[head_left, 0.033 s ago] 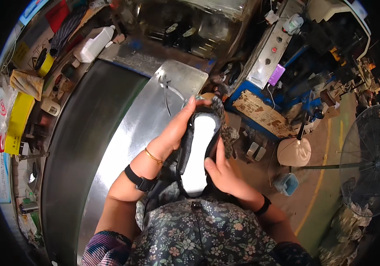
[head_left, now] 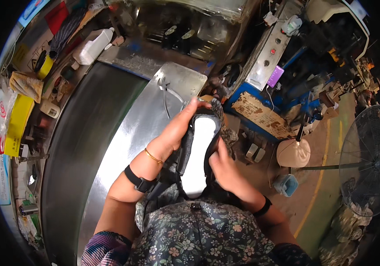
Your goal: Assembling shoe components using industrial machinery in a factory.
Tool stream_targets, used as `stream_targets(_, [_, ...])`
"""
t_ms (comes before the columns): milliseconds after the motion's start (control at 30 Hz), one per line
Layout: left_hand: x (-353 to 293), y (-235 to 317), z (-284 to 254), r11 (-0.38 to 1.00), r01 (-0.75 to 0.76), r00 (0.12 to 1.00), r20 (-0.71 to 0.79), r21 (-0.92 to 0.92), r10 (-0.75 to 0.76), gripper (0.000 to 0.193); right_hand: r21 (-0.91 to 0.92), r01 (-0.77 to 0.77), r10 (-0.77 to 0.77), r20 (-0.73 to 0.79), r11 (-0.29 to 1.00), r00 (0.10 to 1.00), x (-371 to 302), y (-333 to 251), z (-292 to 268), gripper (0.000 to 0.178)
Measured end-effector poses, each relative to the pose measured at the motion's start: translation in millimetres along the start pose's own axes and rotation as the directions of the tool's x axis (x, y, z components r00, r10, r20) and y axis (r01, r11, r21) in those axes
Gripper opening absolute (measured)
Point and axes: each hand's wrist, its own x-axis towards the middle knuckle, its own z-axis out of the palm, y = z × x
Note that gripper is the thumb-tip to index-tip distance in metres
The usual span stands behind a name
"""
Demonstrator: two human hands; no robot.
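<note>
In front of my floral apron (head_left: 203,232), a black shoe (head_left: 185,153) is held with its underside up. A long white piece (head_left: 197,159) covers the middle of that underside. My left hand (head_left: 182,126) is closed round the far left side of the shoe, its fingers reaching over the far end. Against the right edge my right hand (head_left: 225,170) is closed, fingers partly hidden at the shoe's side. Dark patterned cloth (head_left: 230,136) shows just beyond the shoe on the right.
Left of me runs a dark conveyor belt (head_left: 81,146) beside a shiny metal plate (head_left: 119,153). A blue machine (head_left: 261,113) stands ahead on the right. Farther right are a pale container (head_left: 293,154), a small blue bin (head_left: 286,185) and a large fan (head_left: 369,162).
My right hand has shifted slightly along the shoe's right edge, and its thumb has drawn back from the white piece. The left hand keeps its hold.
</note>
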Motion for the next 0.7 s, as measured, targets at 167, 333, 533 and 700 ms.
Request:
stream_targets(167, [4,-25,3,0.794,-0.233,0.967,0.046,0.561,0.251,0.033,0.661,0.161,-0.147,-0.077,0.733,0.986,67,-14,-34,0.054])
stream_targets(333, [3,-17,-7,0.987,-0.108,0.983,0.162,0.122,0.087,0.048,0.300,0.336,-0.331,-0.070,0.893,0.941,76,-25,-36,0.027])
stream_targets(533, [4,-28,-8,0.887,-0.195,0.980,0.055,0.418,0.190,0.040,0.552,0.091,-0.135,0.040,0.829,0.990,79,-37,-43,0.035])
stream_targets(700, [8,-27,-11,0.818,-0.308,0.951,0.127,0.486,0.282,0.038,0.125,0.353,-0.327,-0.188,0.927,0.926,64,-28,-25,0.036])
